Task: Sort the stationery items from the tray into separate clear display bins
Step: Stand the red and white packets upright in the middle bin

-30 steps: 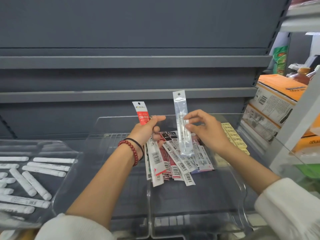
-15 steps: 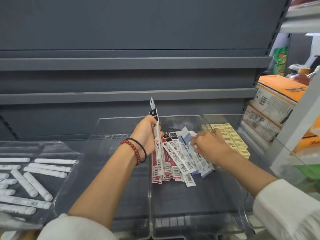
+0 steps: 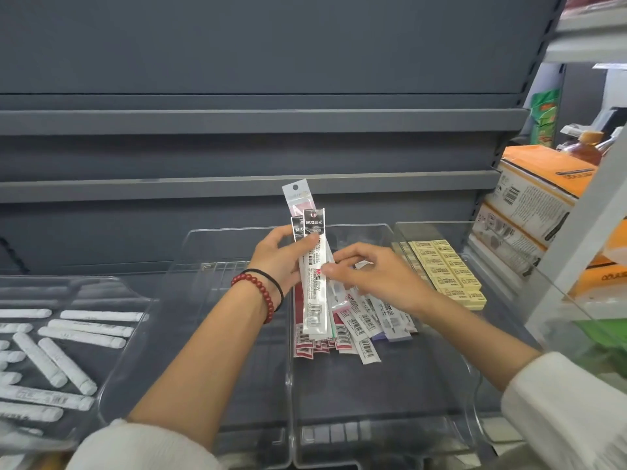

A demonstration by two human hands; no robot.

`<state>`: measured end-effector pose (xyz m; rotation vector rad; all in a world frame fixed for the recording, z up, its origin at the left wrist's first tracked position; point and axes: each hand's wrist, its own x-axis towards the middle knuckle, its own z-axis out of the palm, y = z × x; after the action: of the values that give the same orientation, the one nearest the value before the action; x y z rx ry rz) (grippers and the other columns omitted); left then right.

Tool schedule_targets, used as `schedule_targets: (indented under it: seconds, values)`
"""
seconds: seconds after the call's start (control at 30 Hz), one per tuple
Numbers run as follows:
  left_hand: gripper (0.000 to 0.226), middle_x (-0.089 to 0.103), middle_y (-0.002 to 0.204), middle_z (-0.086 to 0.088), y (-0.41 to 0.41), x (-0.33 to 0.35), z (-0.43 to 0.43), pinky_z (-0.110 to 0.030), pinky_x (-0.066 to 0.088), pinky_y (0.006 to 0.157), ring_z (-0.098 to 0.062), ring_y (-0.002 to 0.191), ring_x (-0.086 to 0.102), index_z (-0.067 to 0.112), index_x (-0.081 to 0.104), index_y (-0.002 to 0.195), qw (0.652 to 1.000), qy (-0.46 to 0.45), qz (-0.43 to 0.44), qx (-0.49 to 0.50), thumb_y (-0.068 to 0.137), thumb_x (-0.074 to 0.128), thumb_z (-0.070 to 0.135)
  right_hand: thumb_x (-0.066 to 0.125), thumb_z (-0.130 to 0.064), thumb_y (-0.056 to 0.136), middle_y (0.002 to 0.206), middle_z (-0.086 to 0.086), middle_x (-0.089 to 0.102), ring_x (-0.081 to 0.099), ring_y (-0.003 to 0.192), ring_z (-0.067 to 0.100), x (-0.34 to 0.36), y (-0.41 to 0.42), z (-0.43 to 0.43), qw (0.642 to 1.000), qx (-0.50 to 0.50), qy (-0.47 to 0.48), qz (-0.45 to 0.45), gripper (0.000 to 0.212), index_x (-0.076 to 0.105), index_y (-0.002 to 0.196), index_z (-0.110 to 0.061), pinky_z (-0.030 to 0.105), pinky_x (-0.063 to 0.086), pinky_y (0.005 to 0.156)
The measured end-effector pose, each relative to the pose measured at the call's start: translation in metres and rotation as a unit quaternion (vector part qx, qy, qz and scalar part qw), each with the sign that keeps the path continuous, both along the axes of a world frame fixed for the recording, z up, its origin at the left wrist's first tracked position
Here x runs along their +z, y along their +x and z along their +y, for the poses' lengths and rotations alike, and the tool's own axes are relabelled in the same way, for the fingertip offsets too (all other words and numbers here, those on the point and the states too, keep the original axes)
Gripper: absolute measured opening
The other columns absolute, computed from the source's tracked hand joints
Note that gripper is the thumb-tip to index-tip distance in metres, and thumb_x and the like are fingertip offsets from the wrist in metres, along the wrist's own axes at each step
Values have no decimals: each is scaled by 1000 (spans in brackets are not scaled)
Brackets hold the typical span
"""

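Held packets (image 3: 314, 266): white, black headers, black barcodes. Loose packets (image 3: 356, 329): dark red and white, barcode stripes. Blocks (image 3: 448, 269), right: pale yellow, dark print. Sticks (image 3: 81, 329), left: white. Bracelet (image 3: 261, 293): red beads. Shelves (image 3: 237, 120): dark grey. Boxes (image 3: 543, 184), far right: orange and white.

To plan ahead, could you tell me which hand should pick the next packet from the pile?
Probably right: the left hand grips a bunch of packets, while the right hand sits just above the loose pile.

The near half of the middle bin (image 3: 390, 395) lay bare; loose packets (image 3: 364, 334) crowded its far half, and clear walls flanked both sides.
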<state>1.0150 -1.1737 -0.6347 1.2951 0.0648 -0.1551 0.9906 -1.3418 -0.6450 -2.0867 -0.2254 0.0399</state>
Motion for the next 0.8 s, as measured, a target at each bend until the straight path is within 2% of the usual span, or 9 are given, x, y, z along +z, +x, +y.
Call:
schedule_targets:
  seconds: [0.1, 0.23, 0.33, 0.4, 0.47, 0.53, 0.6, 0.7, 0.8]
  values:
    - [29, 69, 106, -15, 0, 1, -3, -34, 60, 63, -23, 79, 69, 9, 51, 117, 1000, -2, 4, 9, 90, 61, 12, 83, -51, 65, 85, -10, 70, 69, 74, 2, 1, -1, 12, 999, -26, 21, -4, 46, 64, 101, -28, 25, 57, 66]
    - [30, 71, 102, -6, -1, 2, -4, -42, 59, 67, -23, 83, 69, 10, 48, 120, 1000, -1, 18, 18, 94, 57, 20, 88, -41, 63, 82, -5, 73, 71, 72, 8, 1, 1, 15, 998, -47, 39, -21, 45, 64, 95, -21, 33, 60, 65]
    - [28, 70, 107, -9, -2, 5, -2, -38, 60, 68, -23, 88, 69, 6, 57, 118, 1000, 23, 15, -12, 96, 52, 23, 87, -36, 67, 85, -5, 73, 70, 69, 3, 4, 2, 17, 997, -51, 52, -25, 39, 64, 95, -20, 22, 53, 58]
    - [23, 68, 107, -13, -4, 9, -2, -31, 60, 65, -21, 86, 69, 2, 58, 115, 998, 2, 18, -57, 99, 47, 14, 84, -30, 72, 87, -5, 72, 69, 68, 3, 5, 3, 18, 996, -55, 72, -26, 34, 65, 97, -18, 19, 51, 53]
    - [23, 66, 106, -16, -6, 11, 0, -28, 60, 66, -21, 87, 67, -2, 55, 116, 994, -21, 20, -105, 97, 42, -2, 81, -31, 75, 85, -7, 72, 69, 68, 1, 5, 6, 18, 995, -77, 54, -42, 29, 67, 97, -19, 19, 51, 55]
    - [30, 65, 110, -15, -7, 11, 2, -30, 60, 71, -21, 91, 67, -1, 54, 120, 991, 0, 14, -133, 94, 42, -9, 79, -32, 78, 82, -8, 73, 68, 69, 0, 4, 8, 16, 994, -86, 36, -48, 24, 68, 96, -20, 18, 50, 57]
    - [32, 66, 112, -12, -8, 9, 5, -31, 60, 72, -20, 92, 67, 4, 55, 122, 990, 41, 5, -132, 94, 45, -8, 76, -32, 80, 81, -8, 73, 69, 70, 0, 2, 9, 16, 995, -80, 23, -51, 19, 69, 95, -21, 17, 50, 58]
    - [29, 68, 112, -9, -7, 5, 6, -30, 60, 65, -18, 86, 68, 9, 57, 120, 993, 67, 1, -95, 95, 48, -2, 73, -31, 84, 80, -11, 73, 68, 73, -1, 0, 10, 19, 993, -83, 5, -78, 12, 72, 93, -23, 14, 50, 64]
    - [23, 71, 107, -8, -4, 1, 8, -33, 59, 69, -18, 87, 69, 10, 60, 116, 993, 97, -8, -61, 94, 54, 7, 72, -32, 85, 83, -10, 74, 67, 76, -2, -3, 15, 17, 994, -88, 19, -68, 14, 73, 94, -22, 13, 50, 69]
